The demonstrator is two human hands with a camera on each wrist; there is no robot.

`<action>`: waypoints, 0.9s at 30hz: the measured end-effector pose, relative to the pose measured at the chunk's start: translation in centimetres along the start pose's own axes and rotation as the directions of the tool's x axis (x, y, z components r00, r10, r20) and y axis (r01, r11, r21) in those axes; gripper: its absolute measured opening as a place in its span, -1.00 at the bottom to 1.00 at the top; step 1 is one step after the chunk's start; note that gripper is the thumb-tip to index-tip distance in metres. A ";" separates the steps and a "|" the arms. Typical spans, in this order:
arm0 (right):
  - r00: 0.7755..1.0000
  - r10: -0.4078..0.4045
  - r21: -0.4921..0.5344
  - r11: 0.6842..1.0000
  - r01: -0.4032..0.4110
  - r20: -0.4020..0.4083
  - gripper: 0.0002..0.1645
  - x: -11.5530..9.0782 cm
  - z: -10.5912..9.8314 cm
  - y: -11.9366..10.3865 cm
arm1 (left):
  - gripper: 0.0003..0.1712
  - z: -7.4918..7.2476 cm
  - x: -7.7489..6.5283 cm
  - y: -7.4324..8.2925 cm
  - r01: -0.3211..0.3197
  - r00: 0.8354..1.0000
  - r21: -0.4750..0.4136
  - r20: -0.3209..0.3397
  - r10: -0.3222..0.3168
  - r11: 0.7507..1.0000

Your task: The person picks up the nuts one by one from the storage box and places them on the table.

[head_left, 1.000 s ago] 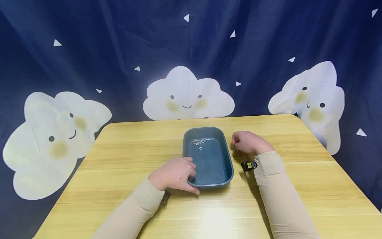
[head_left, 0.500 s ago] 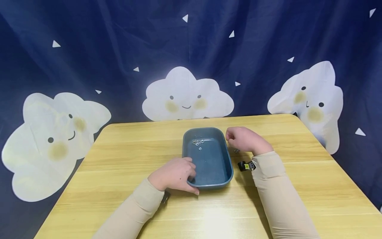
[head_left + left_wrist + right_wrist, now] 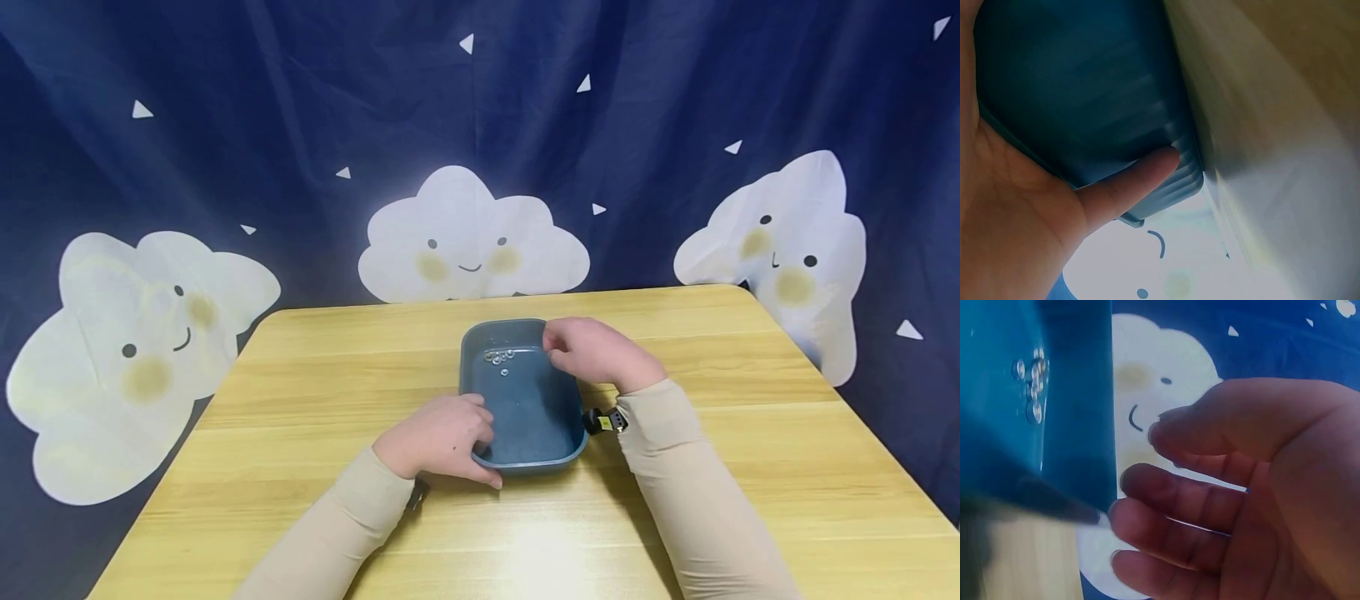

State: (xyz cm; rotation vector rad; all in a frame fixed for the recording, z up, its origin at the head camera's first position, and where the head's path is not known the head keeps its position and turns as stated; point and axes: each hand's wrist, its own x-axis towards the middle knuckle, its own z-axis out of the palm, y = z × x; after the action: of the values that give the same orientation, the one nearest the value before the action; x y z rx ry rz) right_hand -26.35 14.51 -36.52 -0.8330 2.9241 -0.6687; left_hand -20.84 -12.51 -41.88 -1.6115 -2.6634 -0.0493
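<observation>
Head view: blue tray (image 3: 525, 421) mid-worktop (image 3: 337, 375), w/ small shiny rings (image 3: 496, 361) inside at approx. 11 o'clock. L hand (image 3: 442, 437) grips its 7 o'clock corner, fingers inside, thumb outside; R hand (image 3: 600, 354) is over its 1 o'clock edge.

L wrist view: thumb lies along tray's outside, pointing to 2 o'clock.

R wrist view: tray at 10 o'clock; thumb & index tips close tog., other fingers bent; can't tell if they're pinching anything.

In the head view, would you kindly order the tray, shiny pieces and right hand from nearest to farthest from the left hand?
1. Blue tray, held at near-left corner
2. Shiny pieces, inside tray, far end
3. Right hand, by far-right corner
</observation>
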 end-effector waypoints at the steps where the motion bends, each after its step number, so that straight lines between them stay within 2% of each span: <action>1: 1.000 -0.003 -0.001 1.000 0.003 0.003 -0.95 0.2 0.0 -0.2 | -0.36 0.0 0.0 0.0 -0.003 1.000 0.003 -0.002 0.003 1.000; 7: 0.999 -0.018 -0.023 1.000 0.019 0.046 -0.94 1.2 0.3 -1.3 | -0.35 0.2 0.0 -0.1 -0.013 1.000 0.001 -0.006 0.013 1.000; 15: 0.992 -0.023 -0.061 0.998 0.031 0.121 -0.79 2.5 1.1 -2.4 | -0.35 0.1 0.1 -0.1 -0.018 1.000 0.000 -0.001 0.018 1.000; 22: 0.982 0.004 -0.168 0.985 0.028 0.190 -0.63 3.9 2.8 -2.4 | -0.34 0.2 0.0 -0.1 -0.024 1.000 0.022 -0.010 0.025 0.999; 27: 0.981 0.026 -0.229 0.973 0.019 0.192 -0.59 4.7 3.9 -2.3 | -0.35 0.3 0.0 -0.1 -0.019 1.000 0.025 -0.016 0.020 0.999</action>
State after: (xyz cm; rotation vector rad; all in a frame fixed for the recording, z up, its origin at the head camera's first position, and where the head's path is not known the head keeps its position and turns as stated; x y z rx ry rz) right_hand -28.69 8.82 -38.69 -0.8558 2.8568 -0.2334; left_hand -20.95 -12.56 -42.15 -1.6228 -2.6253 -0.0284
